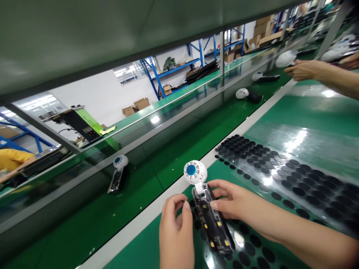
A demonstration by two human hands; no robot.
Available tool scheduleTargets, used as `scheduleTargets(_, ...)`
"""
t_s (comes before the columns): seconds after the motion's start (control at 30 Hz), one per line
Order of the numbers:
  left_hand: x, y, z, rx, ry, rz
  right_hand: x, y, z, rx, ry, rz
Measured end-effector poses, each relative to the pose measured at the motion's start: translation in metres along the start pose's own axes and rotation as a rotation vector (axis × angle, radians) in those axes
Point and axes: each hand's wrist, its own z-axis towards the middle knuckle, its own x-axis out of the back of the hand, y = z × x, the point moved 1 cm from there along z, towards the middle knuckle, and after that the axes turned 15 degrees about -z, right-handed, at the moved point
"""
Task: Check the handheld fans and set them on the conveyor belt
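Observation:
My right hand (234,200) grips the clear-bodied handle of a small hand-held fan (209,213) with a round white head and blue hub, lying over a sheet of black round pads. My left hand (176,228) is curled beside the fan's handle, thumb and fingers pinched together; what they hold is too small to make out. Both hands are low in the middle of the head view, over the green bench.
Clear sheets of several black round pads (275,168) cover the green bench (316,108) to the right. On the dark conveyor belt (174,149) lie another fan (117,177) and more fans (248,95) farther along. A co-worker's hand (304,70) reaches in at top right. A yellow sleeve (9,158) shows at left.

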Motion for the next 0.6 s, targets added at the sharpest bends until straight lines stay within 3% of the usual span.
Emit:
scheduleTargets(0.1,0.004,-0.001,0.004,-0.036,0.006,-0.103,0.007,0.005,0.001,-0.002,0.021,-0.224)
scheduleTargets(0.2,0.001,0.001,0.001,0.141,-0.093,-0.227,0.018,0.001,-0.003,0.091,0.184,-0.57)
scheduleTargets(0.3,-0.005,0.007,-0.005,0.278,-0.14,-0.265,0.024,-0.013,-0.012,0.258,0.324,-0.743)
scheduleTargets(0.4,-0.01,0.014,-0.012,0.303,-0.163,-0.183,0.02,-0.026,-0.021,0.397,0.223,-0.779)
scheduleTargets(0.47,-0.012,0.019,-0.016,0.25,-0.222,-0.07,0.014,-0.028,-0.024,0.456,0.154,-0.827)
scheduleTargets(0.6,-0.014,0.023,-0.02,0.161,-0.306,0.116,0.006,-0.027,-0.026,0.527,0.159,-0.936)
